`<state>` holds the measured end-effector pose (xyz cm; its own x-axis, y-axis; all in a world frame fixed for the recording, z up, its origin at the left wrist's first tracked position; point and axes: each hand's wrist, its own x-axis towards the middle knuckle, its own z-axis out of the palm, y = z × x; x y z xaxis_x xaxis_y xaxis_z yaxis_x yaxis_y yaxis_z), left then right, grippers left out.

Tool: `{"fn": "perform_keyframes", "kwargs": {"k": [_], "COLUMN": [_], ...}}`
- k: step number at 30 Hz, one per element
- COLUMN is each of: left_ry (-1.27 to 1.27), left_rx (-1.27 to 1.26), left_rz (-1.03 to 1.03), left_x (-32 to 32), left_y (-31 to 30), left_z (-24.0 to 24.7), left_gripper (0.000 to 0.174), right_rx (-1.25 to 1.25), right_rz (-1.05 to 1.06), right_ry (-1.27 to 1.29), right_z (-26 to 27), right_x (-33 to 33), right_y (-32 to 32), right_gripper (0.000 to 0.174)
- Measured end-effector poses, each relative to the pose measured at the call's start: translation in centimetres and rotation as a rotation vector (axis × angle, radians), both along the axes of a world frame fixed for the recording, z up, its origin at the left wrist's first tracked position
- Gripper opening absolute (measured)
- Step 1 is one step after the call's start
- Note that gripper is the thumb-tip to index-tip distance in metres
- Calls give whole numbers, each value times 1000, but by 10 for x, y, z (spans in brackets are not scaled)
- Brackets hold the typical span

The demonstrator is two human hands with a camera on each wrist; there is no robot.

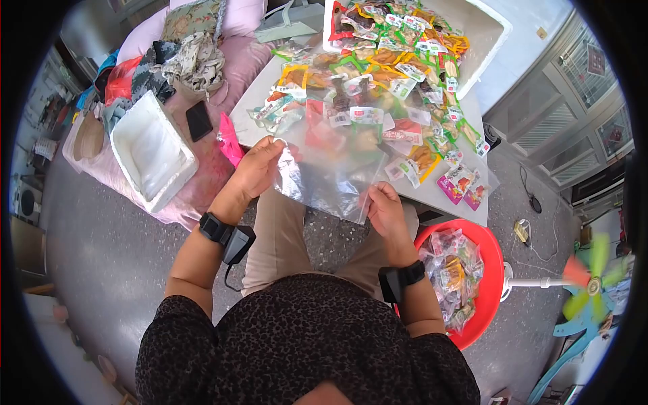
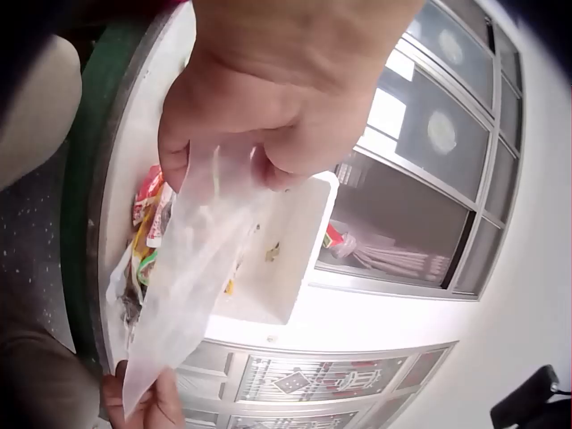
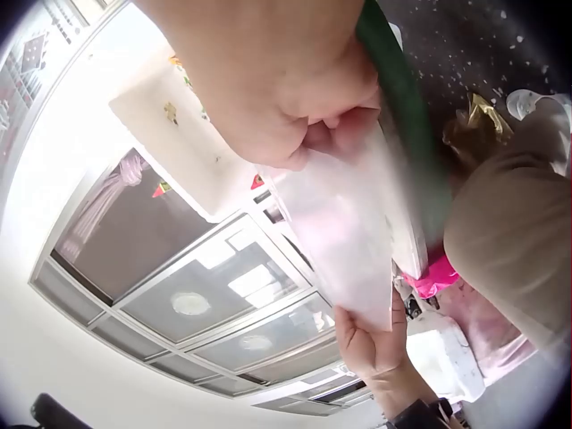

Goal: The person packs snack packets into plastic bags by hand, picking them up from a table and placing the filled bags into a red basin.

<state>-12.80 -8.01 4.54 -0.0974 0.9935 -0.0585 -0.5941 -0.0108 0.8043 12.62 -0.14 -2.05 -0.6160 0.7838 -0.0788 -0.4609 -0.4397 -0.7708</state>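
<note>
While L hand (image 1: 258,167) pinches clr bag (image 1: 327,181), R hand (image 1: 386,209) likewise.

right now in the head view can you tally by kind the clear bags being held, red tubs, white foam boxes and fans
Held clear bag: 1
Red tub: 1
White foam boxes: 2, the left one and the top one
Fan: 1
Total: 5

Left: bed with pink cover (image 1: 233,74). On it: white foam box (image 1: 174,183), black phone (image 1: 199,121) just beside, rumpled camo clothes (image 1: 196,67), patterned pillow (image 1: 192,21) at far end. Right: fan (image 1: 594,287) with green and orange blades, speckled grey floor (image 1: 138,253), metal-framed doors (image 1: 543,128).
</note>
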Motion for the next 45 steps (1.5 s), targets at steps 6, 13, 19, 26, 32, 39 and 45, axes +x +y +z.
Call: {"fn": "perform_keyframes", "kwargs": {"k": [6, 13, 19, 26, 32, 39, 45], "left_ry": [322, 1274, 1267, 1272, 1271, 1382, 1404], "left_rx": [-346, 23, 115, 74, 89, 34, -21], "left_rz": [258, 666, 281, 288, 266, 250, 228], "left_x": [-28, -15, 54, 60, 61, 68, 65], "left_y": [-1, 11, 14, 20, 24, 17, 10], "left_z": [-54, -77, -54, -69, -63, -45, -40], "left_gripper": [12, 22, 28, 24, 18, 21, 22], "right_rx": [161, 142, 97, 9, 22, 67, 118], "right_rz": [-140, -163, -158, -23, -1, 72, 96], "right_ry": [-454, -432, -286, -222, -232, -212, -260], "right_z": [-4, -7, -14, -10, -13, -10, 2], "right_x": [-27, -65, -95, -85, -82, -76, -79], "right_y": [-8, 6, 7, -2, 3, -1, -9], "right_gripper": [9, 13, 11, 11, 12, 14, 14]}}
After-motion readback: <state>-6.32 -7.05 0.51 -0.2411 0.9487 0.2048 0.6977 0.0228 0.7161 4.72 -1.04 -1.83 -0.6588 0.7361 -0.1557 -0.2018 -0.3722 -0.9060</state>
